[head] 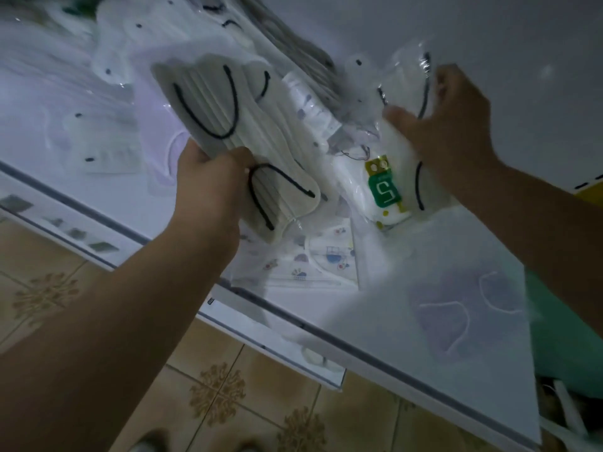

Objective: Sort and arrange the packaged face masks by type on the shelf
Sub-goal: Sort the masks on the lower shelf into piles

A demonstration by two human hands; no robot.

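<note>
My left hand (212,187) grips a clear pack of grey-beige masks with black ear loops (225,132), held tilted above the white shelf (375,321). My right hand (447,115) presses on and holds a clear pack of white masks with black loops (404,177), which lies on the shelf and carries a green and yellow label marked 5 (385,187). A pack of masks with small coloured prints (313,259) lies below both, near the shelf's front edge. A pale purple mask pack (463,308) lies at the right front.
More mask packs are piled at the back and left of the shelf (107,102), blurred. A grey pack (293,50) lies at the back centre. The shelf's front rail (261,305) runs diagonally. A lower shelf edge (65,223) and patterned floor tiles (222,393) lie beneath.
</note>
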